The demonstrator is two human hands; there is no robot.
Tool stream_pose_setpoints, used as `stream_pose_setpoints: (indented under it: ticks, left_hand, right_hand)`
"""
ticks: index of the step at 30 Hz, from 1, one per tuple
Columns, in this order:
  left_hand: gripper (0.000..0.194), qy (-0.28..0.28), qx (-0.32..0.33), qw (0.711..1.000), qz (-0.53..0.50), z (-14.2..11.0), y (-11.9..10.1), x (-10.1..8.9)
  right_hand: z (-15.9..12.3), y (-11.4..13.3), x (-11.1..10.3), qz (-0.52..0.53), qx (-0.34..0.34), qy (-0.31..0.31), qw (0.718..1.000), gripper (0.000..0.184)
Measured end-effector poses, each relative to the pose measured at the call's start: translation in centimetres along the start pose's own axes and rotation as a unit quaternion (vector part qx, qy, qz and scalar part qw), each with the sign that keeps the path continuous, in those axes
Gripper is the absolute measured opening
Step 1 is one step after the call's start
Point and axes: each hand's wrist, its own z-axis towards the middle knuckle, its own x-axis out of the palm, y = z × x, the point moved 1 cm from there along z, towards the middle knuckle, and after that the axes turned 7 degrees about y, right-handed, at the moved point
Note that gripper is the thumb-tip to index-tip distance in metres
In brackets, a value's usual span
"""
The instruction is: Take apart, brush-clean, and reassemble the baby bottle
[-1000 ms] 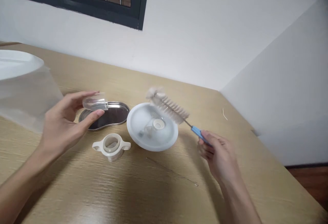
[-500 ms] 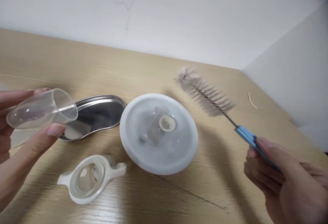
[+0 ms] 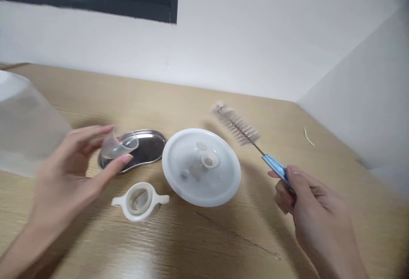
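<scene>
fingers and thumb of the left hand (image 3: pixel 70 172) pinch a clear cup (image 3: pixel 111 147), while those of the right hand (image 3: pixel 315 206) are wrapped round the blue handle (image 3: pixel 275 168) of a white-bristled brush (image 3: pixel 243 132). the cup is held above the left part of a kidney-shaped metal tray (image 3: pixel 150 147), its mouth turned rightward and somewhat up. seen from the right hand, the cup lies well off to the left, across a white bowl (image 3: pixel 234 176); the left hand is the one on it. the brush's long axis slants away and leftward, so its tip seems to aim past the far side of the cup, not into the mouth. between cup and bristles the air is open, above the bowl's rim. a two-handled white ring (image 3: pixel 154 200) sits on the person's side of the tray, and a thin wire tool (image 3: pixel 238 235) lies just beside the bowl's near edge. beyond the brush, the table (image 3: pixel 268 117) reaches back to the wall (image 3: pixel 239 49).
</scene>
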Motion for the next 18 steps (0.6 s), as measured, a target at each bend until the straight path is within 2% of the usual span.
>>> stream_pose_setpoints:
  ticks: [4, 8, 10, 13, 18]
  left_hand:
    - [0.048, -0.011, 0.043, 0.998, -0.038, 0.4, -1.0, 0.4]
    - [0.046, 0.022, 0.043, 0.995, -0.091, 0.7, -0.5, 0.4]
    - [0.047, 0.037, 0.035, 0.992, -0.115, 0.6, -0.4, 0.4]
    - [0.047, 0.054, 0.039, 0.992, -0.108, 0.2, -0.4, 0.3]
    - [0.057, 0.063, 0.043, 0.994, -0.085, 0.0, -0.2, 0.2]
  right_hand:
    - [0.1, 0.0, 0.7, -0.034, -0.062, 0.018, 0.997, 0.056]
    - [0.4, -0.4, 1.4, 0.088, -0.076, 0.033, 0.993, 0.05]
    - [0.7, -0.6, 1.6, 0.176, -0.066, 0.038, 0.982, 0.047]
    - [1.0, -0.4, 1.6, 0.287, -0.017, 0.047, 0.957, 0.04]
    - [1.3, 0.4, 1.2, 0.379, 0.033, 0.078, 0.921, 0.041]
